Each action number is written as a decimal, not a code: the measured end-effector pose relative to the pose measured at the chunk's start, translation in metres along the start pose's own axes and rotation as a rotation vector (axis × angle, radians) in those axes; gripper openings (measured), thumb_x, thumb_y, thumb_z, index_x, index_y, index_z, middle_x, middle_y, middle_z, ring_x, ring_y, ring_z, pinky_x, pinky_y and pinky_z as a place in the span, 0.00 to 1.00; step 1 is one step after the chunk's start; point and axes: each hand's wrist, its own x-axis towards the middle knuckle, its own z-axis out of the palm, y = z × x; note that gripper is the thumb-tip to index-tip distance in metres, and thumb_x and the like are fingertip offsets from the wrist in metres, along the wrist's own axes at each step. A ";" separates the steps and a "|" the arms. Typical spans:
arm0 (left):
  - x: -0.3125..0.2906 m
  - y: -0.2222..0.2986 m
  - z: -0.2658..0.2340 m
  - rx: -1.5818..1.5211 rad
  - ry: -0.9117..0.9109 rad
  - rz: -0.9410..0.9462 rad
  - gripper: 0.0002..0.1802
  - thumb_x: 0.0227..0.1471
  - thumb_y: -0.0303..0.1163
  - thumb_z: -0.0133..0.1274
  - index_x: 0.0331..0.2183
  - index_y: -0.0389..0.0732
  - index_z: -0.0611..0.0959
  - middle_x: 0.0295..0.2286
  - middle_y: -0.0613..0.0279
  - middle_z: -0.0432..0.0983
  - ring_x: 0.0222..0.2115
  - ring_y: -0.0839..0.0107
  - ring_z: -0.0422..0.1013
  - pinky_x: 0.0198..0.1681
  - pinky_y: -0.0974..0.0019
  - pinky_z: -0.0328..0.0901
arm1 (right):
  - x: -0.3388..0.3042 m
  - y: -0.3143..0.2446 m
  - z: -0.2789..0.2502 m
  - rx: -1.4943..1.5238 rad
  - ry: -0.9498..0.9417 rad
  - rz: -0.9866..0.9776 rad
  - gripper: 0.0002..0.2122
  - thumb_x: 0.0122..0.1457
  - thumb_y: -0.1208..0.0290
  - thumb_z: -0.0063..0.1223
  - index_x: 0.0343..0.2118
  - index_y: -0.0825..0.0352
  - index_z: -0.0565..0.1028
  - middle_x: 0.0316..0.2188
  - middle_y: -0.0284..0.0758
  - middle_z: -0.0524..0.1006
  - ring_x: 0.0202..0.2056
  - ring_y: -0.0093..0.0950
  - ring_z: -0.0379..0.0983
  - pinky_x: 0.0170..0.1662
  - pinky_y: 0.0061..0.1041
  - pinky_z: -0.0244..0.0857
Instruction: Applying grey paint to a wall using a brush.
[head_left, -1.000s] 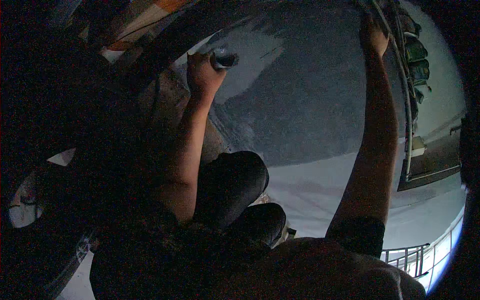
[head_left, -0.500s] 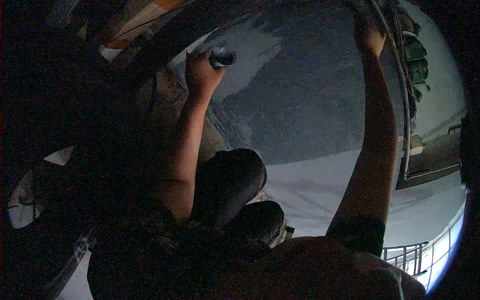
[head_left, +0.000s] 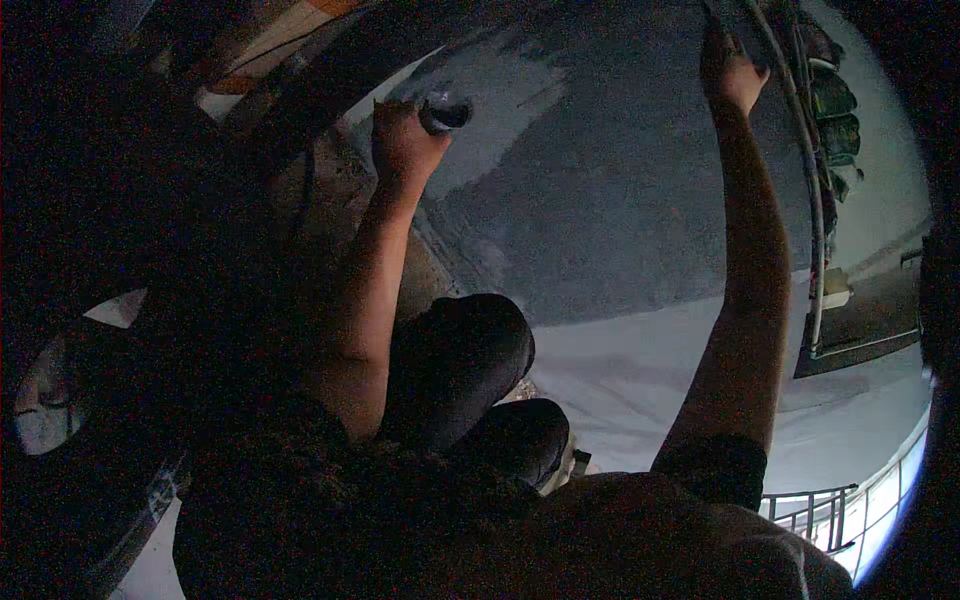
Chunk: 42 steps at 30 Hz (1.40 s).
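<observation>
My left hand [head_left: 405, 142] is closed round a small cylinder [head_left: 446, 112] with a round dark end and a paler rim; I cannot tell what it is. It is held in front of a pale patch on the wall-like surface [head_left: 620, 200], most of which is coated dark grey. At the upper right, my outstretched right hand [head_left: 736, 80] is at this dark grey area, close to a long pipe or cable. Its thumb sticks out to the right. Its fingers seem bent round something dark, but shadow hides what that is.
Below the grey coat the surface is pale [head_left: 640, 370]. A long pipe [head_left: 815, 260] runs down the right side, beside dark green bundled things [head_left: 835, 115]. A metal rack [head_left: 815, 510] stands by the bright lower right edge. My bent knees [head_left: 470, 360] are in the middle.
My right hand has shifted slightly left and turned, so its thumb now stands apart. My left hand and the cylinder have hardly moved.
</observation>
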 end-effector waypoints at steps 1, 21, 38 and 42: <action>0.002 0.002 0.002 -0.012 -0.017 -0.021 0.18 0.30 0.37 0.65 0.25 0.37 0.80 0.26 0.47 0.74 0.34 0.48 0.70 0.51 0.46 0.58 | 0.001 0.005 0.007 0.048 0.175 0.017 0.20 0.62 0.56 0.34 0.52 0.59 0.70 0.39 0.42 0.77 0.39 0.39 0.74 0.59 0.58 0.40; -0.002 -0.004 -0.001 0.106 -0.106 -0.074 0.25 0.27 0.39 0.68 0.29 0.34 0.81 0.31 0.47 0.74 0.38 0.49 0.69 0.52 0.49 0.60 | -0.029 -0.070 0.012 0.010 0.038 0.044 0.19 0.59 0.62 0.44 0.55 0.45 0.65 0.44 0.28 0.75 0.42 0.32 0.73 0.52 0.58 0.50; -0.010 -0.013 0.003 0.164 -0.125 -0.108 0.33 0.23 0.43 0.69 0.34 0.34 0.79 0.34 0.45 0.74 0.35 0.48 0.72 0.41 0.54 0.68 | -0.076 -0.172 -0.009 -0.026 -0.572 -0.259 0.17 0.60 0.63 0.41 0.53 0.52 0.67 0.44 0.32 0.76 0.40 0.34 0.75 0.57 0.54 0.45; -0.009 -0.010 0.014 0.073 -0.215 -0.156 0.39 0.24 0.47 0.70 0.40 0.34 0.77 0.37 0.45 0.74 0.38 0.48 0.72 0.43 0.54 0.67 | -0.077 -0.152 -0.004 0.091 -0.157 -0.007 0.20 0.58 0.61 0.45 0.54 0.54 0.66 0.46 0.32 0.74 0.43 0.34 0.74 0.57 0.59 0.43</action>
